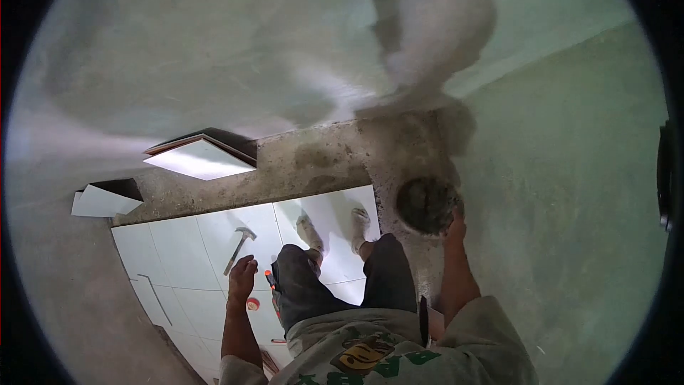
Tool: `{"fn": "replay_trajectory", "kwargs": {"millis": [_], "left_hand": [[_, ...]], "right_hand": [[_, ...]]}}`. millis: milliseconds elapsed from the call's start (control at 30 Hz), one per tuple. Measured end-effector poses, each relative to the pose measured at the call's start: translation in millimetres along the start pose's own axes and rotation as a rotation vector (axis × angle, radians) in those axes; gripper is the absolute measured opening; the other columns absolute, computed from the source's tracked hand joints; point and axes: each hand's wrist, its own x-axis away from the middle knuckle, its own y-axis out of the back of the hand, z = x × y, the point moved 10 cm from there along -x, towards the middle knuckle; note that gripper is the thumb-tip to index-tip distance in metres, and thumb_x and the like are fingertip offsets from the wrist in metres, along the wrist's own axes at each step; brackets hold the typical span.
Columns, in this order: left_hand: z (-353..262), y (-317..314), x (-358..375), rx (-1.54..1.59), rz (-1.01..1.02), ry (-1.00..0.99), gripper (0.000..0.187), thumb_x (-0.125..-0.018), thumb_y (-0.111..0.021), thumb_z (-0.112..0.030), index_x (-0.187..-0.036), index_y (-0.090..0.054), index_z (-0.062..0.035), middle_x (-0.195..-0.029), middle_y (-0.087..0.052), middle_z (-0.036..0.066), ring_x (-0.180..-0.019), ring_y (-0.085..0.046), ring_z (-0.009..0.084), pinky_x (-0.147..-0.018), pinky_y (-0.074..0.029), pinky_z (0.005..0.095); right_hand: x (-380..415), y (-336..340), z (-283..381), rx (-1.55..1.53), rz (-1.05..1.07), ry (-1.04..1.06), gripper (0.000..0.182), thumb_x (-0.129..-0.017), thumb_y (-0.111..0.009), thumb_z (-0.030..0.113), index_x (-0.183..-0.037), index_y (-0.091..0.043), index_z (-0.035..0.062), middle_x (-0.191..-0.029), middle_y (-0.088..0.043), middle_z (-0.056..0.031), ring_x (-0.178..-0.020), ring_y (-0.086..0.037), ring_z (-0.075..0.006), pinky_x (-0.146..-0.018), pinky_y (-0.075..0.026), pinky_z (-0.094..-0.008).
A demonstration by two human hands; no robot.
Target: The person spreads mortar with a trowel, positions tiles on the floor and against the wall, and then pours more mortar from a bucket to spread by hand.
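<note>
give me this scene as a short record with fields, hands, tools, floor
left hand: left hand hangs open and empty above the white tiles
right hand: right hand grips the rim of a dark round pan of mortar
tools: hammer lying on the tiles
floor: bare concrete strip beyond the tiles
spare: loose tile by the wall

Floor tiles [192,242] glossy white, smooth; bare screed [320,160] rough grey cement; hammer [240,239] metal head; walls [570,171] matt plaster.
</note>
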Motion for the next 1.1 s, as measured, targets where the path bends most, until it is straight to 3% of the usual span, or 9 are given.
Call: {"fn": "replay_trajectory", "kwargs": {"millis": [233,300,533,600,667,833,900,967,1100], "left_hand": [[-7.6,-35.0,-98.5,0.202,-0.054,-0.079,0.040,-0.086,-0.051,-0.028,-0.107,-0.053,0.0056,-0.088,-0.061,0.012,-0.079,-0.059,0.0191,-0.072,-0.046,0.0297],[1.8,-58.7,-136.3,0.250,-0.054,-0.091,0.041,-0.086,-0.052,-0.029,-0.109,-0.053,0.0054,-0.089,-0.061,0.013,-0.081,-0.059,0.0191,-0.073,-0.046,0.0297],[-22.1,-229.4,-250.1,0.313,0.148,-0.321,0.036,-0.086,-0.050,-0.034,-0.094,-0.058,0.0004,-0.085,-0.060,0.009,-0.080,-0.055,0.0164,-0.072,-0.042,0.0307],[-51.8,-317.0,-260.6,-0.098,0.324,-0.565,0.024,-0.089,-0.042,-0.017,-0.101,-0.058,-0.0048,-0.101,-0.058,0.014,-0.094,-0.055,0.0313,-0.079,-0.045,0.0366],[-100.0,-394.9,-240.6,-0.086,0.396,-1.063,0.024,-0.085,-0.046,-0.009,-0.108,-0.053,-0.0079,-0.106,-0.057,0.014,-0.096,-0.054,0.0315,-0.081,-0.045,0.0387],[-190.0,-506.9,-204.6,0.372,0.874,-0.583,0.033,-0.086,-0.049,-0.033,-0.096,-0.054,-0.0017,-0.097,-0.057,0.012,-0.099,-0.053,0.0214,-0.083,-0.040,0.0324],[-202.6,-551.0,-177.6,0.490,1.186,-0.436,0.050,-0.086,-0.051,-0.035,-0.122,-0.044,-0.0006,-0.107,-0.058,0.012,-0.100,-0.055,0.0200,-0.086,-0.040,0.0310],[-209.7,-573.1,-149.4,0.533,1.308,-0.374,0.051,-0.087,-0.049,-0.034,-0.124,-0.041,-0.0001,-0.102,-0.060,0.013,-0.095,-0.058,0.0198,-0.082,-0.042,0.0298],[-200.5,-576.9,-153.4,0.500,1.118,-0.396,0.044,-0.088,-0.047,-0.034,-0.113,-0.047,0.0011,-0.085,-0.062,0.014,-0.076,-0.061,0.0189,-0.070,-0.046,0.0312]], "right_hand": [[-82.4,-88.2,-5.9,-0.022,0.145,0.077,0.023,-0.084,-0.055,0.030,-0.086,-0.055,0.0071,-0.067,-0.047,-0.0013,-0.053,-0.040,-0.0150,-0.052,-0.034,-0.0303],[-80.2,-129.7,-12.5,-0.043,0.286,0.191,0.027,-0.083,-0.056,0.030,-0.067,-0.048,0.0109,-0.059,-0.043,0.0001,-0.049,-0.036,-0.0146,-0.050,-0.033,-0.0309],[-119.6,-166.0,-40.7,0.172,0.341,0.311,0.025,-0.083,-0.056,0.030,-0.069,-0.051,0.0101,-0.059,-0.045,-0.0018,-0.053,-0.041,-0.0149,-0.054,-0.036,-0.0299],[-126.0,-175.1,-53.5,0.254,0.455,0.413,0.020,-0.085,-0.054,0.023,-0.077,-0.055,0.0045,-0.068,-0.053,-0.0042,-0.066,-0.051,-0.0166,-0.064,-0.041,-0.0304],[-90.2,-208.0,-54.2,0.436,0.597,0.618,0.018,-0.086,-0.053,0.019,-0.082,-0.056,0.0027,-0.075,-0.056,-0.0053,-0.072,-0.053,-0.0173,-0.070,-0.042,-0.0305],[-79.0,-218.4,-62.3,0.735,0.753,1.004,0.026,-0.084,-0.045,0.011,-0.106,-0.056,0.0031,-0.095,-0.061,-0.0135,-0.088,-0.057,-0.0203,-0.080,-0.043,-0.0298],[-117.7,-178.8,-51.7,0.595,0.510,0.776,0.028,-0.085,-0.046,0.016,-0.107,-0.056,0.0022,-0.097,-0.060,-0.0147,-0.092,-0.056,-0.0214,-0.081,-0.042,-0.0318],[-178.2,-127.4,-49.0,0.568,0.144,0.710,0.032,-0.085,-0.047,0.023,-0.107,-0.057,0.0002,-0.100,-0.059,-0.0154,-0.095,-0.054,-0.0237,-0.082,-0.041,-0.0345],[-295.6,-92.4,-83.3,0.249,0.106,0.337,0.053,-0.088,-0.043,0.041,-0.118,-0.047,-0.0030,-0.114,-0.052,-0.0171,-0.099,-0.051,-0.0296,-0.084,-0.040,-0.0392]]}}
